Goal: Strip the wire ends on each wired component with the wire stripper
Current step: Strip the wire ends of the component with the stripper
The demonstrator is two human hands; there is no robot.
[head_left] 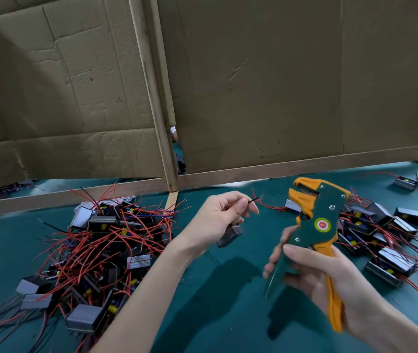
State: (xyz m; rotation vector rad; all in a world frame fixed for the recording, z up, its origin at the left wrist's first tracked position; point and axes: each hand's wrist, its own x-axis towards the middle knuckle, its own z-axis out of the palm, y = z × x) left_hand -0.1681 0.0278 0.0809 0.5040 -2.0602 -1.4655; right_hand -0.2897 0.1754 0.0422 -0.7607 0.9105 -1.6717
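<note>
Cardboard panels (279, 85) in wooden frames wall off the back of a green desk (215, 314); over it both hands work in the air. Fingers (243, 207) of the left hand (218, 215) pinch a thin black wire (252, 200) between thumb and forefinger, a short free end poking out to the right; the wired component (229, 235) it belongs to, a small grey block, hangs just under that palm, clear of the desk. Across a small gap, the right hand (312, 273) curls its fingers (292, 248) round the two handles of the wire stripper (317, 225); the handles stand spread and unsqueezed, and the orange jaws at the top look parted, facing left.

What the next move turns on, as I judge it: the wire's long axis runs roughly left to right, tilted slightly up, with its tip aimed at the stripper's head; the jaw mouth sits to the right of that tip at about the same height, near but not touching; the tip has to enter the mouth end-on before any squeeze.

Further out, a tangled pile (106, 240) of components with red leads lies on the desk to the left; a looser group (386, 238) lies to the right, beyond the stripper.
</note>
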